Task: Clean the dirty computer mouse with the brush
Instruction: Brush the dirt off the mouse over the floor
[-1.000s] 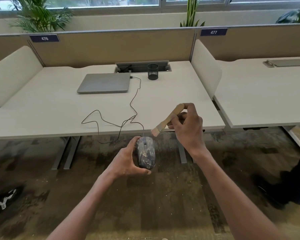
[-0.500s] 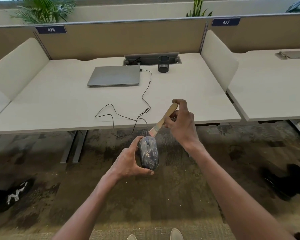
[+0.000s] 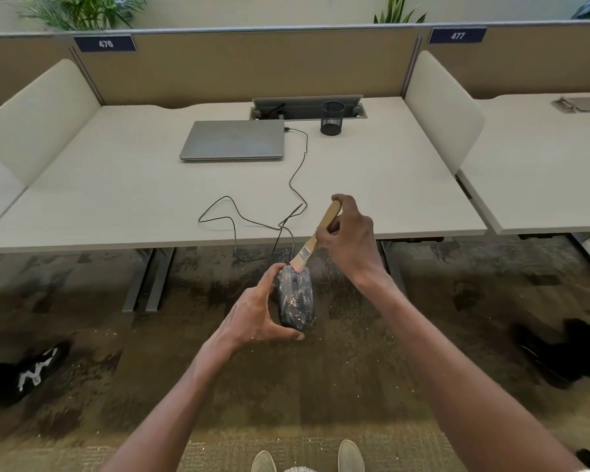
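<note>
A dark computer mouse (image 3: 297, 299), speckled with pale dust, is held out over the carpet in front of the desk. My left hand (image 3: 254, 313) grips it from the left side and underneath. Its black cable (image 3: 252, 221) runs up over the desk edge. My right hand (image 3: 349, 238) holds a wooden-handled brush (image 3: 315, 238) tilted down to the left. The brush's pale bristles touch the front end of the mouse near the scroll wheel.
The pale desk (image 3: 116, 185) carries a closed grey laptop (image 3: 234, 139) and a black mesh pen cup (image 3: 331, 122). Side dividers (image 3: 441, 103) flank the desk. Specks of dust lie on the carpet (image 3: 321, 386). A dark shoe (image 3: 24, 373) is at the left; my own shoes (image 3: 349, 456) are below.
My right hand has lowered the brush from above the mouse until its bristles meet the front of the mouse. My head has tilted further down. The left hand keeps its grip.
</note>
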The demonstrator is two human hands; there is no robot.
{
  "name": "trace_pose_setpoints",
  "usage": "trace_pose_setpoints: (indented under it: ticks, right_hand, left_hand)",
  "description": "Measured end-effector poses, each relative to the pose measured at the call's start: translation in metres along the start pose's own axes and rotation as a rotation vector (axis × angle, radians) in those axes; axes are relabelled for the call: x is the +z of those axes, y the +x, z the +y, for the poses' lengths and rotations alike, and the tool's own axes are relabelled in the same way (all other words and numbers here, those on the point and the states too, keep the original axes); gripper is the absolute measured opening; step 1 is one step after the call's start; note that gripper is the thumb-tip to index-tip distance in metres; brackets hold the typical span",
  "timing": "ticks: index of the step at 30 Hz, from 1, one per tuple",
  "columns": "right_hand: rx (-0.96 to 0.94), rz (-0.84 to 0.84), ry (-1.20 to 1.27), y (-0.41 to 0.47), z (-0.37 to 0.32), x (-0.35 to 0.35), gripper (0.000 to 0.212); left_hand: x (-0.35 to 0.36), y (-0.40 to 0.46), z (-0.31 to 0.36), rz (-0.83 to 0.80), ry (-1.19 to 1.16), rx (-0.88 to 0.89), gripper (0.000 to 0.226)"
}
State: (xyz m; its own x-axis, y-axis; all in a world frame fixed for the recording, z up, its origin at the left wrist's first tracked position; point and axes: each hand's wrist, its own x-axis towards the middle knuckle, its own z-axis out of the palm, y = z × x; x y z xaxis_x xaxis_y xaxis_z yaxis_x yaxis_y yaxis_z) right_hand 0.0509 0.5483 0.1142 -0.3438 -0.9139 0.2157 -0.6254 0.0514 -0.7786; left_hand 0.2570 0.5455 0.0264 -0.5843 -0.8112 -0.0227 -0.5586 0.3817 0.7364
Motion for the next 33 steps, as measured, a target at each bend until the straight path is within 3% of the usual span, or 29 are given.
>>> trace_pose_setpoints:
  ticks: [24, 33]
  right_hand:
    - [-0.058, 0.014, -0.154, 0.003, -0.008, -0.006, 0.061]
    - [-0.058, 0.004, -0.051, -0.003, -0.016, -0.002, 0.060]
  left_hand:
    - [-0.004, -0.005, 0.003, 0.038, 0.012, -0.069, 0.132]
    - [-0.003, 0.002, 0.012, 0.038, -0.011, -0.049, 0.129]
